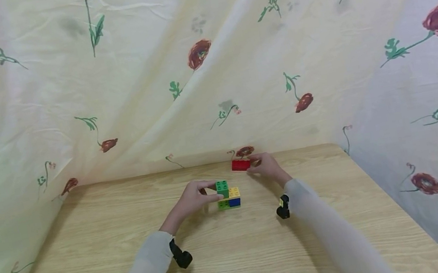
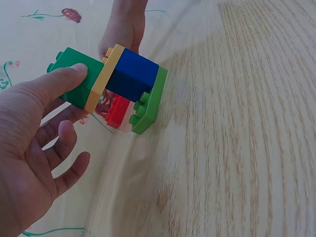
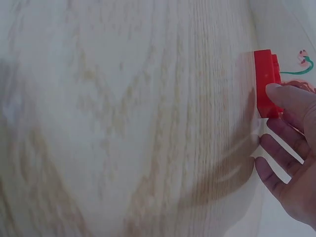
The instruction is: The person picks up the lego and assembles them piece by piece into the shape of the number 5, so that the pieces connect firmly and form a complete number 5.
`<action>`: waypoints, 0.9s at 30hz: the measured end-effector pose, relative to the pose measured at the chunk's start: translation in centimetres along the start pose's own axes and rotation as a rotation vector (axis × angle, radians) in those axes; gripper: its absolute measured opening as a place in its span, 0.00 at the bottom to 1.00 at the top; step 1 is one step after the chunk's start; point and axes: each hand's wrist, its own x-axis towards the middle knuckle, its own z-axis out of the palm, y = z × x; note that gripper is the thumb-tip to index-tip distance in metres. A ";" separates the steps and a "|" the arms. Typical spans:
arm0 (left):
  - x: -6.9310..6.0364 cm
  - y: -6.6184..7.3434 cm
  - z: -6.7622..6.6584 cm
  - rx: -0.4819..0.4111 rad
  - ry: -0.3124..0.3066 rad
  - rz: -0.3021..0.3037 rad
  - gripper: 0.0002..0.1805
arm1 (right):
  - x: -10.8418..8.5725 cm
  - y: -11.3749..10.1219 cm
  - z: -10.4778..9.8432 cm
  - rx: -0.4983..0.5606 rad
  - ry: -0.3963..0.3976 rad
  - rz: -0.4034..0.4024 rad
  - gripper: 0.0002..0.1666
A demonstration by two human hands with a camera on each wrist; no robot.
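My left hand (image 1: 194,198) pinches a green toy brick (image 2: 79,69) between thumb and fingers. That brick tops a small stack: beneath it is a flat yellow brick (image 2: 105,79), then a blue brick (image 2: 136,74), with a flat light green brick (image 2: 153,106) at the bottom. The light green brick juts out beyond the blue one, its studs showing. Farther back, my right hand (image 1: 268,167) holds a longer red brick (image 1: 241,165) by its right end, the thumb (image 3: 276,93) on its near side. In the right wrist view the other fingers are partly behind the brick.
A pale wooden table (image 1: 112,249) lies under both hands. Behind it and along the sides hangs a cream cloth (image 1: 140,72) with red flowers, meeting the table's back edge close to the red brick. Black wrist cameras (image 1: 181,255) are strapped to both sleeves.
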 end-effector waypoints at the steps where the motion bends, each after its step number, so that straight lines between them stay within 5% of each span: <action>1: 0.0 0.0 0.0 0.001 0.000 0.000 0.27 | 0.0 0.1 0.1 -0.005 0.002 0.009 0.32; 17: 0.0 0.0 0.1 0.013 0.005 -0.015 0.27 | 0.0 -0.6 1.0 -0.040 0.054 0.140 0.26; 27: 0.0 0.1 0.1 0.007 0.006 -0.015 0.27 | -0.9 -1.4 0.8 -0.026 0.060 0.131 0.22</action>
